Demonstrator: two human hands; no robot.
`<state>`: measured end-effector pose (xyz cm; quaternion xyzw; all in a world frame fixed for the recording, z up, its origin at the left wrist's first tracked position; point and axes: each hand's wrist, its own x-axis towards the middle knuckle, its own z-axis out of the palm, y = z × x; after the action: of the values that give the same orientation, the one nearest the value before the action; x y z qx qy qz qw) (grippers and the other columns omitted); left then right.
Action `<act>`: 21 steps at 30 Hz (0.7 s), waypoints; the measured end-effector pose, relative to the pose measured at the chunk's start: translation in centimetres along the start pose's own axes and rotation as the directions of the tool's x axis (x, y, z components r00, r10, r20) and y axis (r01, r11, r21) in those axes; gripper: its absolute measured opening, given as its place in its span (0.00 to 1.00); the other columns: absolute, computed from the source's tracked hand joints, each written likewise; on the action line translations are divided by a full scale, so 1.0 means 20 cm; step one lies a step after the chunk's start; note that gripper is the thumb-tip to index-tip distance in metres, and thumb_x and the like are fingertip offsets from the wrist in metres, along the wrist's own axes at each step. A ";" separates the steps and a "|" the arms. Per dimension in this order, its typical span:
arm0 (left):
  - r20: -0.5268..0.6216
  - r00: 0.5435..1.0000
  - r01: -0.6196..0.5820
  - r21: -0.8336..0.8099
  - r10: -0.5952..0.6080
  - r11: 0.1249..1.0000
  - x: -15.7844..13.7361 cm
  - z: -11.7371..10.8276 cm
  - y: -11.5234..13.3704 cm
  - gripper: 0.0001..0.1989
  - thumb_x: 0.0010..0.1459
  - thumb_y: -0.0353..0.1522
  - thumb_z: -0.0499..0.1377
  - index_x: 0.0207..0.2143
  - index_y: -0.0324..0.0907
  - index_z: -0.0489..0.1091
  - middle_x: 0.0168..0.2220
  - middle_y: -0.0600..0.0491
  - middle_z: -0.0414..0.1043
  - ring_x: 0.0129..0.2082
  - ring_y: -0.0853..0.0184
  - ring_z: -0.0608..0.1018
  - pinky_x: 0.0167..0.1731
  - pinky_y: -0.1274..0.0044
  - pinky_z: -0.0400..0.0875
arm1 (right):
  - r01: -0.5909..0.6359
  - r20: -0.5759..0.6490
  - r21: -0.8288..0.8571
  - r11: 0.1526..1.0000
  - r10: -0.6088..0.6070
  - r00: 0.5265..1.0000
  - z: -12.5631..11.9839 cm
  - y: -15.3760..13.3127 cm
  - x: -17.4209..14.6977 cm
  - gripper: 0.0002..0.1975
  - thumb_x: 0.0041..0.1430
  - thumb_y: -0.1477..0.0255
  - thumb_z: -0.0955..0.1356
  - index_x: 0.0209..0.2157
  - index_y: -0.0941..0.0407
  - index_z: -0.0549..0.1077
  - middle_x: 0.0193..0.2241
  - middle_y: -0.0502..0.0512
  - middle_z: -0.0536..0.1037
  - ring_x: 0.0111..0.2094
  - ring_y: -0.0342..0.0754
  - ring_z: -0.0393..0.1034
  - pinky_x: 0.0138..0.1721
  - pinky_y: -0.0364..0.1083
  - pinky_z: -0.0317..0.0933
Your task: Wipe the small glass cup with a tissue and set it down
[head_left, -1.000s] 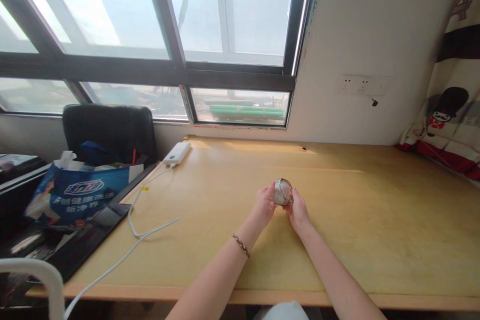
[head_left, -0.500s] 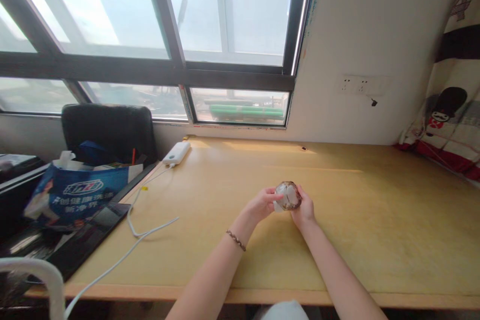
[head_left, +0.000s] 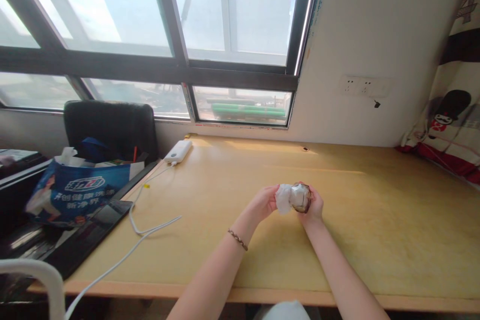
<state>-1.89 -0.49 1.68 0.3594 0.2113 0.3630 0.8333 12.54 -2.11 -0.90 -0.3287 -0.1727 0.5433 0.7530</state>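
Left hand [head_left: 265,203]: and it's pinching a thin white sheet [head_left: 283,199] by the left edge!
Right hand [head_left: 314,207]: curled snugly about the right side of a brown-and-white round object [head_left: 300,198].
Round object: there, over the desk [head_left: 232,175], between the hands, white sheet right at its left!
Far left corner: a white box [head_left: 178,151], white cable [head_left: 152,230] attached.

The thin white sheet [head_left: 284,200] looks like soft, matt tissue; the round brown-and-white object [head_left: 301,197] beside it looks partly glossy. The yellow rectangular worktop [head_left: 225,175] appears smooth, faintly shiny wood. At its ten o'clock, the white oblong plastic box [head_left: 179,151] looks smooth.
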 end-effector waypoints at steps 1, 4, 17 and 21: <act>-0.017 1.000 -0.003 -0.036 0.002 0.999 0.00 -0.01 0.00 0.15 0.47 0.36 0.57 0.33 0.33 0.70 0.31 0.46 0.71 0.29 0.68 0.72 0.32 0.76 0.64 | -0.023 -0.012 0.027 0.999 0.024 1.000 0.00 0.00 0.00 0.11 0.46 0.67 0.61 0.27 0.57 0.72 0.24 0.50 0.76 0.27 0.46 0.69 0.31 0.46 0.62; -0.011 1.000 0.006 -0.028 -0.006 1.000 0.01 -0.02 -0.01 0.12 0.45 0.34 0.59 0.30 0.32 0.70 0.28 0.47 0.70 0.27 0.70 0.72 0.29 0.79 0.64 | -0.045 -0.028 0.048 0.998 0.046 0.999 -0.01 0.00 0.01 0.11 0.46 0.67 0.61 0.27 0.56 0.72 0.25 0.50 0.75 0.28 0.46 0.69 0.32 0.46 0.62; 0.068 0.997 0.023 0.164 -0.035 0.986 -0.04 0.07 -0.01 0.11 0.42 0.31 0.61 0.29 0.33 0.71 0.28 0.47 0.69 0.27 0.72 0.69 0.29 0.81 0.61 | -0.136 0.007 -0.035 0.990 0.137 0.991 0.01 0.01 -0.01 0.11 0.46 0.67 0.61 0.24 0.55 0.72 0.22 0.51 0.74 0.25 0.46 0.68 0.29 0.46 0.61; 0.065 0.997 0.033 0.159 -0.044 0.987 -0.03 0.06 -0.03 0.10 0.42 0.31 0.61 0.27 0.33 0.71 0.25 0.50 0.66 0.24 0.76 0.66 0.26 0.82 0.59 | -0.087 0.012 -0.125 0.988 0.089 0.996 0.02 -0.02 -0.01 0.11 0.45 0.67 0.61 0.25 0.57 0.72 0.21 0.52 0.74 0.23 0.47 0.67 0.26 0.46 0.61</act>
<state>-1.29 -1.83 2.09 0.4322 0.2178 0.3164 0.8158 12.54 -2.21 -0.25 -0.3774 -0.1979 0.5672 0.7048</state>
